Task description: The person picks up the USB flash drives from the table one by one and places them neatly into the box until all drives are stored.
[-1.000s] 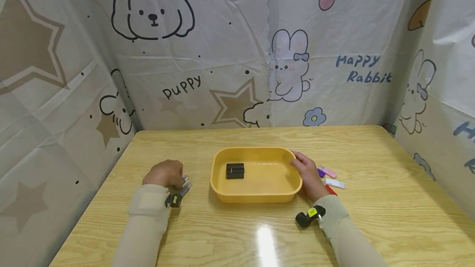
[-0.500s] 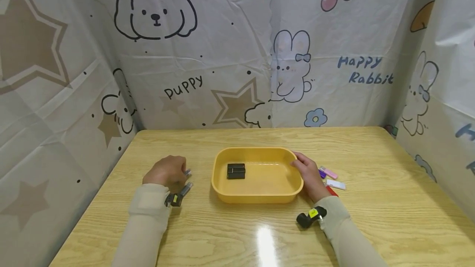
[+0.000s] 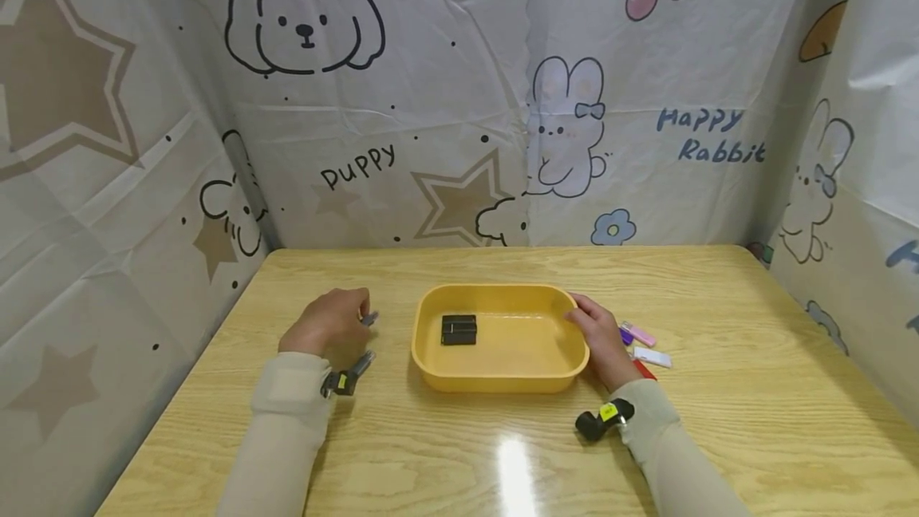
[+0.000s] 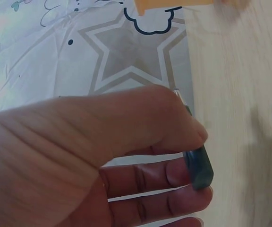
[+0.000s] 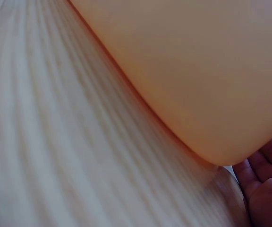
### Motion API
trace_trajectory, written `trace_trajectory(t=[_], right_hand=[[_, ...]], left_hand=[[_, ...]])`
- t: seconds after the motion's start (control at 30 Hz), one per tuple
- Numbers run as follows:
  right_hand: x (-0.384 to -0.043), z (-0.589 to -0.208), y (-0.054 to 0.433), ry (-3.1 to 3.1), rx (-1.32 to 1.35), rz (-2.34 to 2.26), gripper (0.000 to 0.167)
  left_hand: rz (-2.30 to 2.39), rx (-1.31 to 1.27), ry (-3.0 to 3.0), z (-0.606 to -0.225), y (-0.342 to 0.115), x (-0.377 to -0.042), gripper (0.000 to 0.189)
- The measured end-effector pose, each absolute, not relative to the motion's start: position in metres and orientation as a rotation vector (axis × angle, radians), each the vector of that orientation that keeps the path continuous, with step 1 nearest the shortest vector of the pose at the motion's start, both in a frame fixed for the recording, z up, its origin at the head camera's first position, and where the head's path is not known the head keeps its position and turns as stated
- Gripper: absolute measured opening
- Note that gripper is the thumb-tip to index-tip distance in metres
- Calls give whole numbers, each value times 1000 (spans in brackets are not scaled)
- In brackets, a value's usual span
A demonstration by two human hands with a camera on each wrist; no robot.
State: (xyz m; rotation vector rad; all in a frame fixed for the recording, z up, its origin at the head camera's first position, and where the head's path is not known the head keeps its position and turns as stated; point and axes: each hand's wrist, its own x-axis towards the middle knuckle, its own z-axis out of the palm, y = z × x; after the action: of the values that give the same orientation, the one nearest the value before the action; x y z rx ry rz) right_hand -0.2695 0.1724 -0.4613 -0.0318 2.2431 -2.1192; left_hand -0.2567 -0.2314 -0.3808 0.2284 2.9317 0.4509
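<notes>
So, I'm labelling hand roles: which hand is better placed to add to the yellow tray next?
Probably the left hand: it pinches a dark stick, while the right hand holds the yellow tray at its end.

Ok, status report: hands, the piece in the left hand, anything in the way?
Left hand pinching dark stick, not yet in yellow tray. Right hand gripping tray's right end. Second stick near left hand, seemingly not blocking.
</notes>
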Motion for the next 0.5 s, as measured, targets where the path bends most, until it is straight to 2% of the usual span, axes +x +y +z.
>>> trace_trajectory(t=[0.5], right_hand=[[-269, -458, 172, 2240, -41, -2129, 43]], left_hand=[[440, 343, 2976, -368, -215, -263, 19]])
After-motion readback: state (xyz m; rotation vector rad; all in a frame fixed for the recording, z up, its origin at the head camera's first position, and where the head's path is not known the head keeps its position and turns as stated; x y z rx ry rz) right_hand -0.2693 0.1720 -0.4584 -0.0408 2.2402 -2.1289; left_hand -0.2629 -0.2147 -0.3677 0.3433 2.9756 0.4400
